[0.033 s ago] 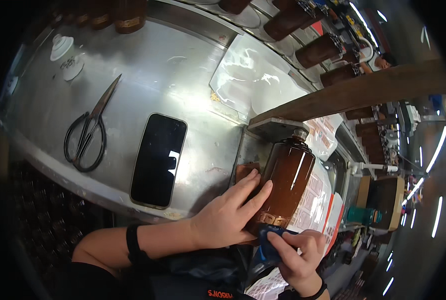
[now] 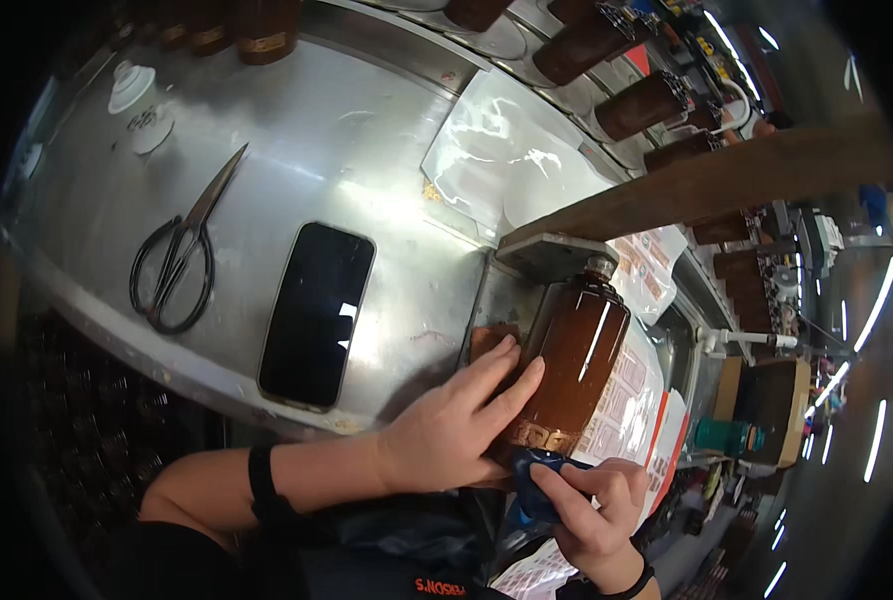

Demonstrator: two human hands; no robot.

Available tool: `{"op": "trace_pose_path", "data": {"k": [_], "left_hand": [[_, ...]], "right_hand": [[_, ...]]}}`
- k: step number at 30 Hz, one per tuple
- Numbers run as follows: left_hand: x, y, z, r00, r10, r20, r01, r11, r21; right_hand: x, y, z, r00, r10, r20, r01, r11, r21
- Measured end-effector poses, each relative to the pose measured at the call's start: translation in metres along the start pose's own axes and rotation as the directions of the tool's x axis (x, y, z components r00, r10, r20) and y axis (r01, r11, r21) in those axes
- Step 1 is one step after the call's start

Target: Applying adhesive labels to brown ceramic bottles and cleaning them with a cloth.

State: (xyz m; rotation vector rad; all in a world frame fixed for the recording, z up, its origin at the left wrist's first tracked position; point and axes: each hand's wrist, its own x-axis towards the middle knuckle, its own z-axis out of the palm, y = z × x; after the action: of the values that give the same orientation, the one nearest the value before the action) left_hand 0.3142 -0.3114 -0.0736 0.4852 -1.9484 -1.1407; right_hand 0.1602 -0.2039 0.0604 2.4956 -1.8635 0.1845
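At the near edge, left hand [image 2: 457, 425] lies open, flat on the brown bottle [image 2: 572, 365]; right hand [image 2: 592, 505] pinches a blue cloth [image 2: 532, 490] against its base, phone [image 2: 317, 313] left.

I see the scissors [image 2: 179, 262] lying left of the phone [image 2: 318, 314] on the surface [image 2: 367, 150], with the bottle [image 2: 572, 360] to the phone's right.

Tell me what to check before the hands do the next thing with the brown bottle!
1. Left hand flat on the brown bottle, steadying it: ok.
2. Right hand pinches the blue cloth at the bottle's base: ok.
3. Bottle lies on its side without rolling: cannot tell.
4. Scissors well away from both hands: ok.
5. Phone close by the left hand, could get bumped: not ok.
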Motion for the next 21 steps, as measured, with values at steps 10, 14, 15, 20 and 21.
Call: {"op": "trace_pose_path", "data": {"k": [10, 14, 15, 20, 21], "left_hand": [[0.002, 0.001, -0.001, 0.993, 0.114, -0.003, -0.111, 0.971, 0.213], [0.002, -0.006, 0.005, 0.988, 0.154, -0.020, -0.144, 0.960, 0.241], [0.000, -0.007, 0.006, 0.987, 0.153, -0.052, -0.136, 0.961, 0.241], [0.006, -0.001, 0.000, 0.990, 0.126, -0.057, -0.114, 0.977, 0.178], [0.007, -0.001, -0.001, 0.988, 0.146, -0.042, -0.137, 0.977, 0.161]], "right_hand": [[-0.010, 0.045, 0.004, 0.940, -0.325, -0.102, 0.338, 0.930, 0.143], [0.000, 0.069, -0.002, 0.911, -0.410, -0.048, 0.406, 0.867, 0.289], [0.004, 0.074, -0.006, 0.911, -0.412, 0.016, 0.371, 0.835, 0.407], [0.031, 0.087, -0.024, 0.972, -0.156, 0.174, 0.061, 0.887, 0.459], [0.045, 0.087, -0.022, 0.947, -0.255, 0.196, 0.143, 0.880, 0.453]]}}
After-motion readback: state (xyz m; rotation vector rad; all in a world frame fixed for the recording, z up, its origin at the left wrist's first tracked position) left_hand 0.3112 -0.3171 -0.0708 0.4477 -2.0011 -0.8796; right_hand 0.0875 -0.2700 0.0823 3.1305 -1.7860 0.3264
